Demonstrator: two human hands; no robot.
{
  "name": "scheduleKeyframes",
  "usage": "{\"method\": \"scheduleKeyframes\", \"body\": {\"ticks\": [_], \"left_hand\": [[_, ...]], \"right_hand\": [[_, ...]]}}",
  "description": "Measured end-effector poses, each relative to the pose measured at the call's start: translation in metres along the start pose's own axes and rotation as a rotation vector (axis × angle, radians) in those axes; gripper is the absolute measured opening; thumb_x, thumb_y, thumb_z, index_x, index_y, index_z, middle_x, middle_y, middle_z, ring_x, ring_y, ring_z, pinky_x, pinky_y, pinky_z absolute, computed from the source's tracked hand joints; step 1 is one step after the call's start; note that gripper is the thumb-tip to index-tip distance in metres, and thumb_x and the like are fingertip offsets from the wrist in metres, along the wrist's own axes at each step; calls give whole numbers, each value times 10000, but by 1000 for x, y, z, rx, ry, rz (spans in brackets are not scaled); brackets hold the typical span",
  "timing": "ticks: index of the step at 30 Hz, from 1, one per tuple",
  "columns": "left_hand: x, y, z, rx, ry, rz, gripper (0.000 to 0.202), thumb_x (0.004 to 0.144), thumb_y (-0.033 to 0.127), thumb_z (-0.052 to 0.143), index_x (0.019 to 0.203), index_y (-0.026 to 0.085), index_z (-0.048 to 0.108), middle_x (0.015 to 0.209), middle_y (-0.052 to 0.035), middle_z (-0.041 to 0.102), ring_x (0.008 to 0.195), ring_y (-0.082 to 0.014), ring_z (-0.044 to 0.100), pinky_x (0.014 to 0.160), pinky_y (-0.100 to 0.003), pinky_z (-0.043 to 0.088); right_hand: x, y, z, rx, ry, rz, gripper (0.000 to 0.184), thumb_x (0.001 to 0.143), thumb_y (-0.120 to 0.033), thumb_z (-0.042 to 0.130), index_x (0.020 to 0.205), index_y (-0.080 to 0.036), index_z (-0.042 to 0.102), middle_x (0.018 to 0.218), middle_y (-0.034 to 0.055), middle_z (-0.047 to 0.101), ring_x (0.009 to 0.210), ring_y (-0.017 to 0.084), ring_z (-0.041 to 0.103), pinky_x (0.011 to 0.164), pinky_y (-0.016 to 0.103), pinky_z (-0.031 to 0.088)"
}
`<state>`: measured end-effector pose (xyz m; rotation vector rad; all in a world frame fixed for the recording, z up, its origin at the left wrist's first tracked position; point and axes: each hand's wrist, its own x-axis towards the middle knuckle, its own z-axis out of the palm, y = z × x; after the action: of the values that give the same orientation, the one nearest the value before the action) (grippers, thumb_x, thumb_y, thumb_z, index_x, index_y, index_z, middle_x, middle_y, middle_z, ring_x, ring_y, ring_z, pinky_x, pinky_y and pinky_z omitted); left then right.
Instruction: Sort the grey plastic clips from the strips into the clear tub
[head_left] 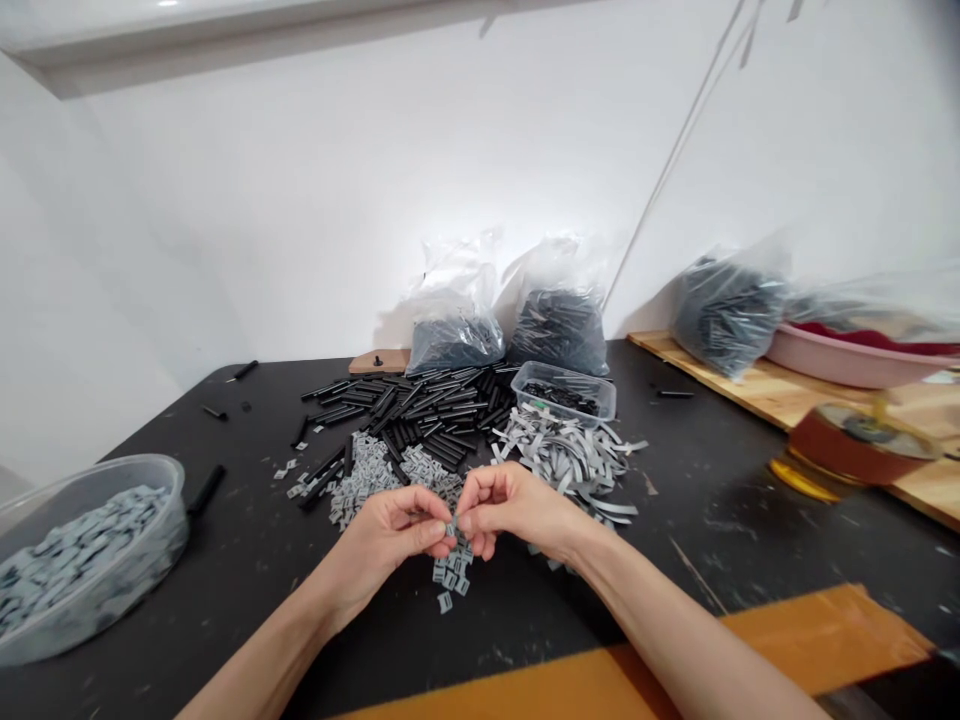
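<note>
My left hand (382,540) and my right hand (510,510) meet above the black tabletop (525,620), their fingertips pinching a small grey piece (451,529) between them. Which hand grips it more firmly is hidden by the fingers. Just below and behind the hands lies a scatter of small grey clips (450,575). A larger heap of grey clips (367,490) spreads to the left of my fingers. Long grey strips (566,460) lie behind my right hand, and a pile of black rods (420,410) sits farther back.
A clear tub of grey clips (90,560) stands at the left. A clear tub of black parts (562,395) sits at the back, with plastic bags of black pieces (559,325) behind it. A pink basin (847,355) rests on a wooden board (720,380) at the right.
</note>
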<state>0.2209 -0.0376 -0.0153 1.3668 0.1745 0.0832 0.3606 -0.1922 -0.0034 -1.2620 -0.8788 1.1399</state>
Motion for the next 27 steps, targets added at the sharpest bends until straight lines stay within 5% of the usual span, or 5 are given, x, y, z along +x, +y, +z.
{"method": "scheduleKeyframes", "body": {"ticks": [17, 27], "left_hand": [[-3, 4, 0, 59, 19, -36, 180, 778, 305, 731, 859, 153, 679, 801, -45, 677, 748, -154, 612, 707, -260, 453], [-3, 4, 4, 88, 3, -83, 157, 797, 287, 706, 877, 154, 685, 817, -42, 684, 762, -139, 604, 740, -253, 463]], "right_hand": [[-1, -4, -2, -102, -25, 31, 335, 688, -384, 788, 844, -107, 680, 717, 32, 675, 593, 92, 626, 591, 200, 526], [1, 6, -6, -238, -20, -4, 251, 757, -336, 731, 841, -108, 670, 719, 36, 664, 616, 101, 611, 615, 220, 516]]}}
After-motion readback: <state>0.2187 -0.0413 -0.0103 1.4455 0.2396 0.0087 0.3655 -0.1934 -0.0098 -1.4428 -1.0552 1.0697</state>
